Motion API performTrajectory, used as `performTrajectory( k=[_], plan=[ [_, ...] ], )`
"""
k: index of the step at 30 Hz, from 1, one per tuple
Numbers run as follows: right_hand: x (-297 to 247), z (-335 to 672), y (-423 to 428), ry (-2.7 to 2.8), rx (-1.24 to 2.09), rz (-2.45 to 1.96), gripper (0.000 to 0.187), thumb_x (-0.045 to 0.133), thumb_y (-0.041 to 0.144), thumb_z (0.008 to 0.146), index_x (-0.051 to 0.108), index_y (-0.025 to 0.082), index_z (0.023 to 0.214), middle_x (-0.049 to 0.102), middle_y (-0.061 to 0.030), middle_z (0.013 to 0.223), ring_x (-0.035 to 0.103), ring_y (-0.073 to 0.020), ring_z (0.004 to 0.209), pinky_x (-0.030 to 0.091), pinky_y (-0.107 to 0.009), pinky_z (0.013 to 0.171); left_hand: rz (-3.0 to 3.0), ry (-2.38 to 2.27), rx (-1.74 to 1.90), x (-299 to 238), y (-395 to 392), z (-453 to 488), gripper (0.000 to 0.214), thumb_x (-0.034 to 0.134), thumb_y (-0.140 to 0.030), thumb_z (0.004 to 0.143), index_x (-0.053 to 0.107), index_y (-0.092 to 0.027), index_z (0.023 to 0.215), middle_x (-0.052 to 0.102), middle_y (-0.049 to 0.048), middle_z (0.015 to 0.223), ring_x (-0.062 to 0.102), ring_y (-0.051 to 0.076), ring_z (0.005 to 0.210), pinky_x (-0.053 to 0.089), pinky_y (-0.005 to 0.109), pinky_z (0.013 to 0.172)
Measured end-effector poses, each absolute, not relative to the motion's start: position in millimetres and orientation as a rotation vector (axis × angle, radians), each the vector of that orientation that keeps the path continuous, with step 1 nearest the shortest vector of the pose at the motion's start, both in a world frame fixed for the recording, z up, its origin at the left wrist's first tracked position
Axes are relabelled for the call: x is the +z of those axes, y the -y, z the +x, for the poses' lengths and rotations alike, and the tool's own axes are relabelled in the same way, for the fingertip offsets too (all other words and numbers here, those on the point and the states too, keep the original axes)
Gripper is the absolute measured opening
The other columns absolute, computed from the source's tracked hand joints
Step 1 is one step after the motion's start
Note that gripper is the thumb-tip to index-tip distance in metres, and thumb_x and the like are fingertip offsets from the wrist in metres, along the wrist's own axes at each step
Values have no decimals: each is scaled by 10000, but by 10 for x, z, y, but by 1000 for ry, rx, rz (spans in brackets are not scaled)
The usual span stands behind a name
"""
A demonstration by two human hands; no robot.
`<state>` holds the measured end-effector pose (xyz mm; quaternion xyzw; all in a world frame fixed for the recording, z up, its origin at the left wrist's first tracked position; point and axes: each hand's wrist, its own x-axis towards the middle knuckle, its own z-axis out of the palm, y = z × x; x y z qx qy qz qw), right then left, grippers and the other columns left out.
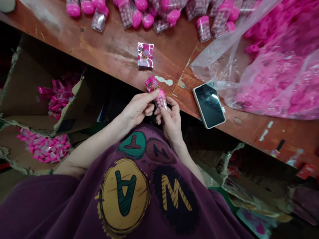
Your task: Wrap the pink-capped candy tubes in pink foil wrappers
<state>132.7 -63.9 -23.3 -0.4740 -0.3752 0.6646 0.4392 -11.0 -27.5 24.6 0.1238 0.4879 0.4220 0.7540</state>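
Close to the table edge, a small clear jar of pink balls (pixel 161 100) with a pink cap is between my two hands. My right hand (pixel 171 120) is closed around its lower end, thumb along the side. Fingers of my left hand (pixel 139 108) pinch at the cap end, where a pink printed card (pixel 152 83) sticks out beyond the jar. Whether the card is fastened to the jar, I cannot tell. A stack of similar glossy cards (pixel 145 55) lies on the table ahead. Beside my right hand rests a thin yellow rubber band (pixel 176 88).
Many filled jars (pixel 124 11) lie along the back of the wooden table (pixel 102 47). A phone (pixel 209 105) and a plastic bag of pink pieces (pixel 272 86) are on the right. Cardboard boxes (pixel 12 93) with pink packed items stand below left; another box (pixel 252 189) is lower right.
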Motion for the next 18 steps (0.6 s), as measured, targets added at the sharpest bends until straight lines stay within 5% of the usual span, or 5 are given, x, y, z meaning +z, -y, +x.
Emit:
performTrajectory(
  k=[7,18],
  plan=[
    [-174,1325,540,775,1753,-1159,565,781,580,903,469,301,1282,562,98,761,393,-50,450,344,-246,463,284,-1069,859,251,321,-21,494,866,-466,911,612,-129,654,563,-11,524,397,7,359,189,192,394],
    [-212,1326,505,905,1772,-1120,618,789,584,909,457,285,1336,617,95,765,469,-62,473,362,-229,488,241,-1087,902,192,387,-74,391,823,-333,960,631,-114,700,535,-36,548,358,1,342,189,180,379]
  ],
)
